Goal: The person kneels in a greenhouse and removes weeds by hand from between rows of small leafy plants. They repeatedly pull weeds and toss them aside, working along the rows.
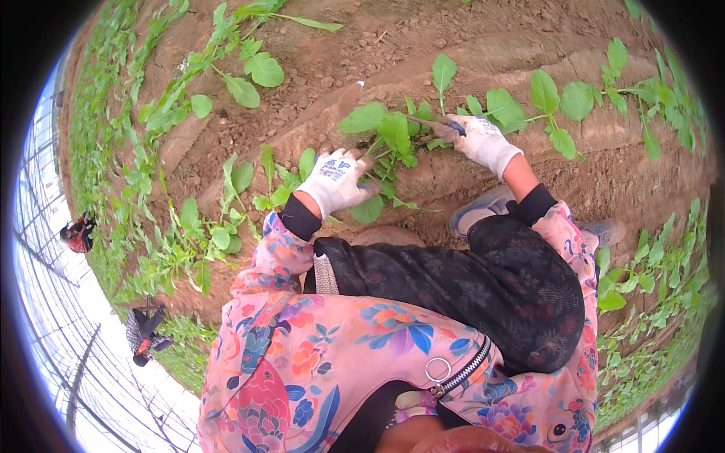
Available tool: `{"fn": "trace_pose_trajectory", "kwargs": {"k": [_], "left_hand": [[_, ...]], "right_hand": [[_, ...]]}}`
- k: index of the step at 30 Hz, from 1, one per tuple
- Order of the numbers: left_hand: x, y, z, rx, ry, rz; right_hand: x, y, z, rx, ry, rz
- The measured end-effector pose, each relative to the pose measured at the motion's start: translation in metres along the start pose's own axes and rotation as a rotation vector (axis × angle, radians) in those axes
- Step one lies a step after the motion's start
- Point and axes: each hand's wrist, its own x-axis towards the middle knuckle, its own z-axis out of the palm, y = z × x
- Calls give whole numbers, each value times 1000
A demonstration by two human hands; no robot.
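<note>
My left hand (340, 178), in a white knit work glove with printed writing, is among the leafy green seedlings (395, 133). Its thumb stands apart from the fingers, with stems beside them; whether it grips any is hidden. To the right, my right hand (481, 141), gloved alike and soiled at the fingertips, is closed around a thin hand tool (423, 121). The tool points left into the leaves, which hide its far end. A small bright tip (360, 84) shows above the soil beyond the plants; I cannot tell whether it belongs to the tool.
Seedlings continue along the raised soil ridge (589, 62) to the right and in a row at left (226, 226). My shoe (481, 209) rests on the soil near my right hand. Two other people (79, 233) (147, 334) are far left, near the greenhouse frame (45, 272).
</note>
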Motion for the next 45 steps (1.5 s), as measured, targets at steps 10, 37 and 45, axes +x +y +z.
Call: {"fn": "trace_pose_trajectory", "kwargs": {"k": [10, 37, 45], "left_hand": [[-9, 7, -13, 2, 72, 11], [10, 91, -36, -214, 527, 562], [154, 208, -12, 81, 71, 507]], "right_hand": [[-82, 36, -12, -238, 283, -10], [-361, 143, -46, 977, 1287, 649], [-292, 261, 60, 1520, 1394, 679]]}}
